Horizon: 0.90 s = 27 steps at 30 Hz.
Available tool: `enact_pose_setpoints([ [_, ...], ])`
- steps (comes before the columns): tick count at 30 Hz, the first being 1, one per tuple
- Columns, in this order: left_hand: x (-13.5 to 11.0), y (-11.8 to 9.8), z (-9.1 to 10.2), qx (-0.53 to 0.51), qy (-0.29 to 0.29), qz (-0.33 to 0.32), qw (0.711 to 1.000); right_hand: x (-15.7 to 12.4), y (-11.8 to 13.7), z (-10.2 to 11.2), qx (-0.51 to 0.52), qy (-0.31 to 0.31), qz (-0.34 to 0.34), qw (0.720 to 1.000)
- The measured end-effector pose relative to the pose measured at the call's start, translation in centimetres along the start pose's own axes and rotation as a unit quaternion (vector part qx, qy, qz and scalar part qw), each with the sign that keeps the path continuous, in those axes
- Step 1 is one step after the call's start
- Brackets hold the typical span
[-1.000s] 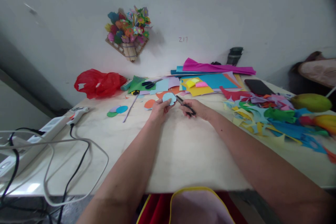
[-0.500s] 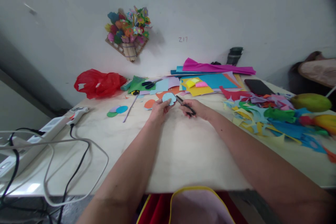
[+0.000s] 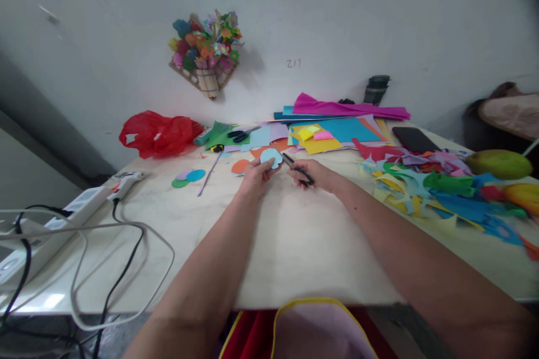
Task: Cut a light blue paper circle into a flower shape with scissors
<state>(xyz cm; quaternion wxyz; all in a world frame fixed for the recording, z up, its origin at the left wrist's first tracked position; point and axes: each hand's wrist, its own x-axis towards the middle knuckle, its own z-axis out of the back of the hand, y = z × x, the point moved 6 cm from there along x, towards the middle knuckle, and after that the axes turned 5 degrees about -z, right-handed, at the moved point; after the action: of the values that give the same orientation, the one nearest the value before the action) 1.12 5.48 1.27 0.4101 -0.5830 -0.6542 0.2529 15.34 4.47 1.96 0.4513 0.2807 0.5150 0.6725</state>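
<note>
My left hand (image 3: 255, 178) is closed on a light blue paper piece (image 3: 269, 157), pinching it near its lower edge. The piece is round, with small notches along its rim. In my right hand (image 3: 316, 174) is a pair of scissors (image 3: 304, 174) with black handles, the fingers wrapped round them. Its blades point left, with their tips close beside the paper's right edge; whether they touch it I cannot tell. Just left of my left hand, an orange paper disc (image 3: 240, 166) lies on the table. Farther left are a blue disc (image 3: 196, 175) and a green disc (image 3: 180, 183).
Paper scraps (image 3: 421, 185) heap at the right, beside a phone (image 3: 415, 139) and a green fruit (image 3: 499, 164). Coloured sheets (image 3: 357, 130) and a second pair of scissors (image 3: 240, 136) lie at the back. A red bag (image 3: 158, 134) and a power strip (image 3: 84, 202) with cables are left.
</note>
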Motion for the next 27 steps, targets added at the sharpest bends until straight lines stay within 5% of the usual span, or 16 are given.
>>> enact_pose_setpoints([
  [27,-0.16,0.04,0.11,0.023,-0.012,0.031,0.999,0.01,-0.11,0.21,0.01,-0.004,0.002,1.0],
])
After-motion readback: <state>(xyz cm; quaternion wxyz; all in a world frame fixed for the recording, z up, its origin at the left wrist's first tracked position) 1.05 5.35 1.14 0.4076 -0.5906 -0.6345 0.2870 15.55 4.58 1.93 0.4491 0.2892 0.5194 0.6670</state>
